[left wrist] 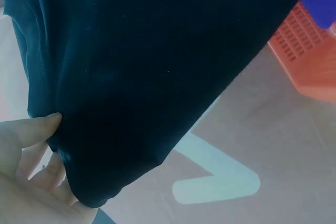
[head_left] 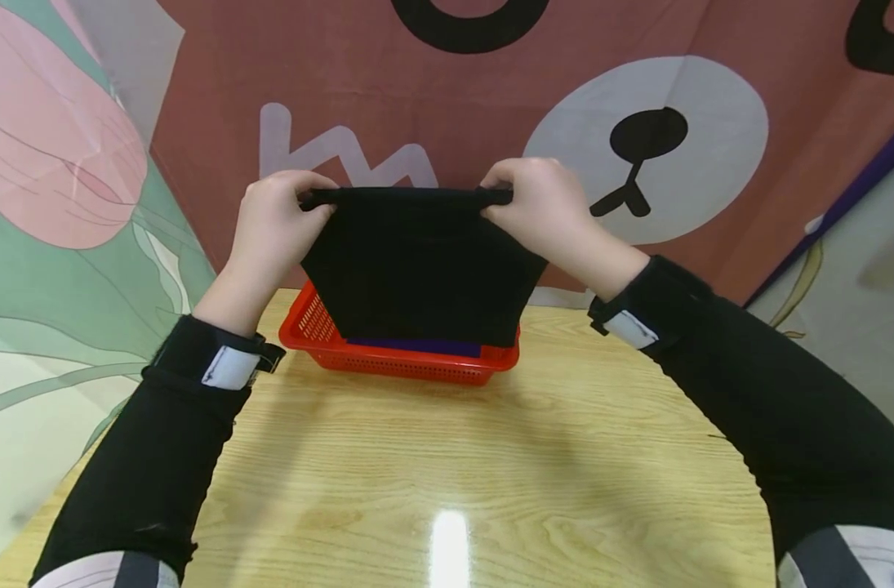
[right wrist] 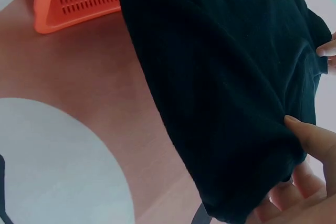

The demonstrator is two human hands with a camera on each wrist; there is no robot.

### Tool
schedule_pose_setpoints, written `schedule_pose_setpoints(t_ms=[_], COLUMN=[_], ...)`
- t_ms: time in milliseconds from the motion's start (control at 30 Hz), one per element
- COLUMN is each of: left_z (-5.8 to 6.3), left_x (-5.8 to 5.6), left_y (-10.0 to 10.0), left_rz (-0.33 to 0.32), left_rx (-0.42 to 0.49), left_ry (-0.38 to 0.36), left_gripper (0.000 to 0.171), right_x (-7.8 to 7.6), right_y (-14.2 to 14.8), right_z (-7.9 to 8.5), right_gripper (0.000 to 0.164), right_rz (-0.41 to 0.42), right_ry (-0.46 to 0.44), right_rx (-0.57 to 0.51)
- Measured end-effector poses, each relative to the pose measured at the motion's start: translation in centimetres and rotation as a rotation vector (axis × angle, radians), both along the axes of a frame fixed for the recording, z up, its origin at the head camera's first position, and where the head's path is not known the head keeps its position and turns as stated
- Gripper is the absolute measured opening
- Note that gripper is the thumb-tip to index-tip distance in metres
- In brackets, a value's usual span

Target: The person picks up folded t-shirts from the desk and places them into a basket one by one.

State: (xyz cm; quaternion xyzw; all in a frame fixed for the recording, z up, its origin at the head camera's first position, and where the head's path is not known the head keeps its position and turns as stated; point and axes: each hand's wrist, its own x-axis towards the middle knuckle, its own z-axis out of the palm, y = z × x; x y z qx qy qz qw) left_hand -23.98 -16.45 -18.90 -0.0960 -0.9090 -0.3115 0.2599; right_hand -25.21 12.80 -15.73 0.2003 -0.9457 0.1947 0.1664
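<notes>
A black cloth (head_left: 424, 261) hangs spread between both hands, its top edge pulled straight across. My left hand (head_left: 277, 224) pinches the upper left corner between thumb and fingers, and my right hand (head_left: 538, 204) does the same at the upper right. Below, the cloth's lower edge overlaps a red plastic basket (head_left: 402, 366) in the head view. Something flat and purple (head_left: 417, 347) shows inside the basket under that edge. From the left wrist view, the thumb (left wrist: 44, 129) presses on the cloth's face with the fingers behind it.
The basket stands at the far side of a light wooden table (head_left: 447, 457). Behind it hangs a brown printed curtain (head_left: 388, 98) with a cartoon muzzle. A green and pink floral sheet (head_left: 57, 163) covers the left side.
</notes>
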Motion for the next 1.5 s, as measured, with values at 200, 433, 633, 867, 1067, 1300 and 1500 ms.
schedule_pose_setpoints(t_ms=[200, 433, 633, 867, 1067, 1300, 1500], left_z=[-0.1, -1.3, -2.2, -2.6, -3.0, -3.5, -3.8], left_x=[-0.3, -1.3, -1.6, -1.6, -1.6, -1.7, -2.0], left_y=[-0.8, -1.2, -1.5, -1.2, -1.2, -1.2, -1.0], left_rz=[0.016, -0.011, -0.065, -0.101, -0.139, -0.156, -0.164], left_rx=[-0.013, -0.067, -0.118, -0.177, -0.223, -0.254, -0.271], left_ry=[-0.009, -0.065, -0.129, -0.165, -0.182, -0.183, -0.199], left_gripper=[0.023, 0.022, 0.023, 0.021, 0.022, 0.022, 0.022], right_x=[-0.4, -1.2, -1.9, -2.3, -2.2, -2.3, -3.3], right_y=[-0.8, -1.2, -0.8, -0.2, 0.1, 0.1, 0.4], right_z=[-0.1, -1.4, -2.6, -3.8, -4.6, -5.3, -5.9], right_gripper=[0.022, 0.024, 0.026, 0.025, 0.025, 0.018, 0.022], right_rz=[0.006, 0.031, 0.065, 0.082, 0.107, 0.131, 0.150], right_ry=[-0.018, -0.074, -0.112, -0.182, -0.265, -0.309, -0.349], right_rx=[-0.003, 0.029, 0.039, 0.031, 0.010, -0.003, -0.007])
